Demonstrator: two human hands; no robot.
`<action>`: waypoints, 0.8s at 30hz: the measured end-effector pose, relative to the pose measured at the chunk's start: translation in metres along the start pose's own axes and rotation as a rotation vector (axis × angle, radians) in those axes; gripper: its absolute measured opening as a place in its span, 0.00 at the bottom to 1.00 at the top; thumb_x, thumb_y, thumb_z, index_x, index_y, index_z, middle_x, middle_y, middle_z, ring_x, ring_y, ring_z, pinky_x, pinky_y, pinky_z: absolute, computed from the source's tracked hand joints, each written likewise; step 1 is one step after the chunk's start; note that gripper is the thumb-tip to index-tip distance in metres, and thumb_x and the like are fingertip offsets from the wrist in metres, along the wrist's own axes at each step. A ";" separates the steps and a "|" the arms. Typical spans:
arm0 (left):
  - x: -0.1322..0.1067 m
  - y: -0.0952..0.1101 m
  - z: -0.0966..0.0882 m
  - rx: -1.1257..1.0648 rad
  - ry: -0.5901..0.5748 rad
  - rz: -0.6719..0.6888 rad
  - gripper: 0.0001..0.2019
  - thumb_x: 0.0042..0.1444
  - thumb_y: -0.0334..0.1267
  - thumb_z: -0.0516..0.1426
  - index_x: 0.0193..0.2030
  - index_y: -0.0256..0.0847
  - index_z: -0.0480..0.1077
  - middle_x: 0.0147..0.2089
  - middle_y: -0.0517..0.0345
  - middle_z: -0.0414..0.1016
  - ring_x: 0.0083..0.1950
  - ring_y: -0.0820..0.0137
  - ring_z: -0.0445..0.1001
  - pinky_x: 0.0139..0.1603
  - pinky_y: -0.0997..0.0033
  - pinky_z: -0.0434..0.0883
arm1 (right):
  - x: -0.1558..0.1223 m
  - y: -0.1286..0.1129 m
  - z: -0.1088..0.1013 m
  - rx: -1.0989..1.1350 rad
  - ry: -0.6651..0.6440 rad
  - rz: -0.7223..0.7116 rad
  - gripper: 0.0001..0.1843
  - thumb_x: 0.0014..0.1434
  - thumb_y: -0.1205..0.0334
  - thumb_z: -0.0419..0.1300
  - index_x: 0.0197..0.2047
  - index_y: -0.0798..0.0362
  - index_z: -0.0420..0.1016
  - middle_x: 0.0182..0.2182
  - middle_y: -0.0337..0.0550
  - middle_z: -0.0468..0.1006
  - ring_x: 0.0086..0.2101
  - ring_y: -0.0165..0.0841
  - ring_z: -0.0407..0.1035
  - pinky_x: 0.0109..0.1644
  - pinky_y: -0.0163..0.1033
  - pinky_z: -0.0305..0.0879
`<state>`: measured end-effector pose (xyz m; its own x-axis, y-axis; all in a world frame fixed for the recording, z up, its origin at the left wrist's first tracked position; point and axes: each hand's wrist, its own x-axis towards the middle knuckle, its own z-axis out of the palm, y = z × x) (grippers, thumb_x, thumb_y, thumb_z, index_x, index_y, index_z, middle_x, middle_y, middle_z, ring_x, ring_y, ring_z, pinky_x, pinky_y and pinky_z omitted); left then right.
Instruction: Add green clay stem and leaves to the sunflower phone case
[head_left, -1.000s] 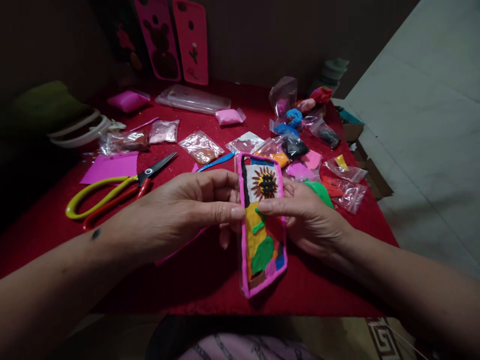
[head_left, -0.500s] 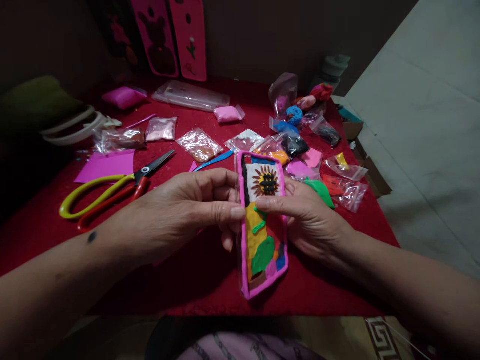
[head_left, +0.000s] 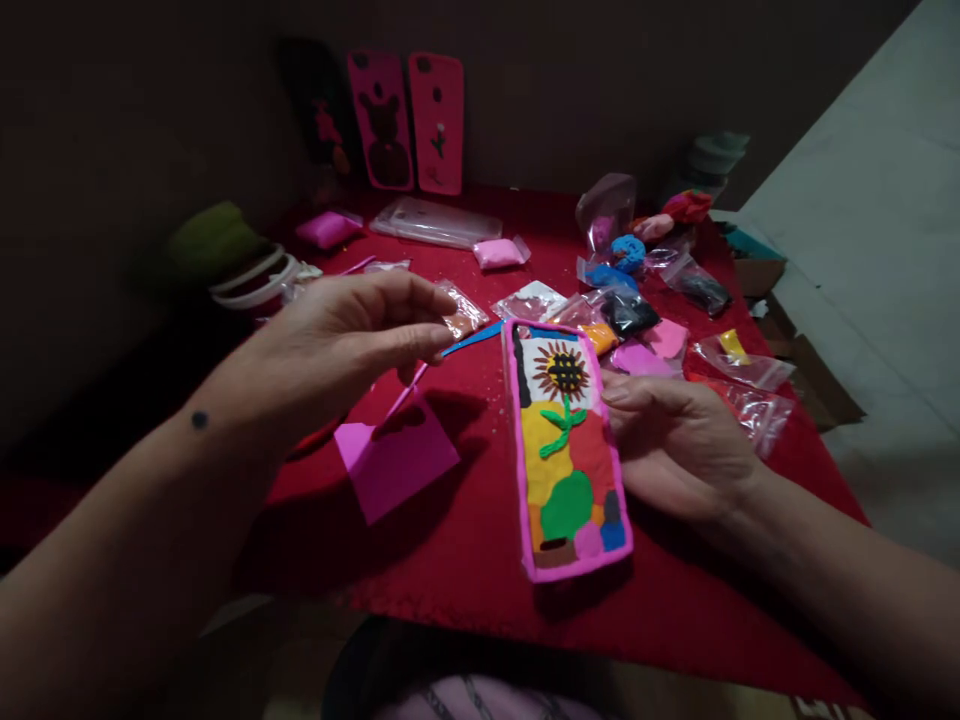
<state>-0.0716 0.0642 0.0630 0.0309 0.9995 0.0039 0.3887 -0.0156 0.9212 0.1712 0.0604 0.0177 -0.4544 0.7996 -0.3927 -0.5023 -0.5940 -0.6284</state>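
My right hand [head_left: 679, 435] grips the right edge of a phone case [head_left: 570, 490], with the thumb on its front. The case stands tilted towards me. It has a pink rim and patches of coloured clay, with a brown, yellow and black sunflower [head_left: 564, 372] on a green stem. My left hand [head_left: 352, 345] hovers over the table, left of the case. Its thumb and fingers are loosely bent and slightly apart, with nothing visible between them. Close to its thumb tip lies a blue modelling tool [head_left: 476, 337]. Below the fingers is a pink sheet [head_left: 397, 460].
Bags of coloured clay [head_left: 630, 310] crowd the right side of the red table [head_left: 465, 570]. Decorated phone cases [head_left: 436, 125] lean against the wall behind a clear case [head_left: 439, 222]. My left forearm mostly hides the scissors. A white-rimmed container [head_left: 259, 280] stands at left.
My left hand has let go of the phone case and moved left. My right hand still holds the case, now turned more face-on. The view has swung left.
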 end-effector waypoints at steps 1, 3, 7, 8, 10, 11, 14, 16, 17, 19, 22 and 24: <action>0.001 -0.001 -0.008 0.046 0.047 0.017 0.07 0.52 0.38 0.66 0.39 0.42 0.79 0.33 0.61 0.79 0.29 0.74 0.74 0.28 0.78 0.71 | 0.000 -0.001 0.000 -0.001 -0.012 0.005 0.10 0.42 0.73 0.63 0.31 0.53 0.80 0.25 0.39 0.81 0.30 0.36 0.77 0.57 0.52 0.73; 0.001 -0.005 -0.021 0.193 0.108 0.077 0.08 0.54 0.42 0.64 0.38 0.41 0.78 0.32 0.62 0.77 0.29 0.76 0.71 0.27 0.80 0.67 | 0.000 -0.004 0.000 0.005 -0.027 0.026 0.10 0.41 0.72 0.64 0.30 0.53 0.79 0.25 0.39 0.82 0.29 0.36 0.76 0.54 0.51 0.75; -0.004 -0.025 -0.033 0.740 -0.043 0.107 0.14 0.60 0.47 0.52 0.40 0.42 0.75 0.35 0.58 0.78 0.35 0.69 0.75 0.37 0.71 0.71 | 0.002 -0.005 0.000 0.033 -0.045 0.062 0.08 0.40 0.73 0.63 0.25 0.51 0.74 0.27 0.39 0.84 0.29 0.36 0.78 0.52 0.51 0.76; -0.005 -0.031 -0.031 0.820 -0.072 0.070 0.14 0.60 0.47 0.51 0.41 0.43 0.74 0.35 0.56 0.79 0.34 0.67 0.76 0.35 0.68 0.70 | 0.002 -0.005 0.000 0.038 -0.058 0.063 0.08 0.41 0.73 0.63 0.24 0.51 0.73 0.25 0.38 0.83 0.28 0.35 0.78 0.52 0.51 0.76; -0.010 -0.041 -0.025 0.931 -0.099 0.015 0.14 0.60 0.47 0.51 0.45 0.43 0.72 0.36 0.53 0.79 0.33 0.62 0.76 0.32 0.63 0.68 | 0.002 -0.004 0.001 0.034 -0.076 0.063 0.09 0.42 0.74 0.62 0.25 0.50 0.72 0.23 0.36 0.82 0.28 0.36 0.78 0.54 0.53 0.75; -0.012 -0.045 -0.022 0.974 -0.115 -0.002 0.14 0.60 0.47 0.50 0.45 0.43 0.71 0.37 0.51 0.79 0.33 0.58 0.76 0.31 0.61 0.67 | 0.002 -0.004 0.002 0.027 -0.073 0.062 0.10 0.41 0.74 0.62 0.28 0.50 0.74 0.24 0.36 0.82 0.30 0.37 0.79 0.56 0.55 0.73; -0.016 -0.049 -0.011 1.103 -0.155 -0.042 0.13 0.62 0.44 0.47 0.45 0.42 0.68 0.43 0.42 0.79 0.38 0.50 0.78 0.34 0.55 0.66 | 0.001 -0.004 0.003 0.011 -0.019 0.060 0.22 0.40 0.73 0.62 0.41 0.51 0.77 0.29 0.39 0.85 0.37 0.43 0.81 0.62 0.60 0.68; -0.017 -0.048 -0.006 1.170 -0.169 -0.074 0.13 0.64 0.42 0.44 0.44 0.40 0.67 0.44 0.38 0.77 0.40 0.46 0.78 0.36 0.52 0.67 | 0.001 -0.003 0.003 0.014 0.014 0.052 0.26 0.39 0.74 0.62 0.45 0.52 0.77 0.33 0.40 0.86 0.40 0.44 0.81 0.64 0.60 0.66; -0.016 -0.047 -0.004 1.199 -0.171 -0.095 0.14 0.64 0.41 0.43 0.44 0.39 0.67 0.44 0.36 0.77 0.40 0.45 0.78 0.36 0.51 0.68 | 0.001 -0.003 0.003 0.016 0.020 0.052 0.28 0.38 0.74 0.63 0.46 0.52 0.77 0.34 0.41 0.86 0.40 0.44 0.81 0.65 0.59 0.65; -0.014 -0.044 -0.002 1.245 -0.169 -0.141 0.15 0.65 0.40 0.43 0.44 0.37 0.68 0.42 0.34 0.76 0.40 0.43 0.78 0.36 0.50 0.69 | 0.001 -0.002 0.003 0.025 0.015 0.055 0.28 0.38 0.74 0.63 0.47 0.53 0.77 0.36 0.43 0.86 0.41 0.43 0.80 0.66 0.57 0.65; -0.009 -0.039 0.001 1.295 -0.173 -0.189 0.16 0.65 0.42 0.44 0.45 0.35 0.69 0.41 0.33 0.76 0.39 0.44 0.78 0.35 0.51 0.71 | 0.002 -0.002 0.001 0.032 0.009 0.056 0.29 0.37 0.74 0.64 0.47 0.54 0.77 0.37 0.43 0.86 0.40 0.42 0.80 0.67 0.56 0.63; -0.006 -0.036 0.003 1.330 -0.183 -0.188 0.17 0.65 0.43 0.45 0.45 0.35 0.69 0.41 0.34 0.76 0.39 0.45 0.78 0.36 0.50 0.72 | 0.002 -0.002 0.000 0.037 0.012 0.058 0.30 0.36 0.74 0.64 0.47 0.53 0.77 0.36 0.42 0.86 0.40 0.42 0.80 0.67 0.57 0.63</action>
<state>-0.0833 0.0586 0.0286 -0.0406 0.9732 -0.2263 0.9857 0.0019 -0.1688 0.1709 0.0633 0.0177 -0.4745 0.7648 -0.4358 -0.5028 -0.6419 -0.5790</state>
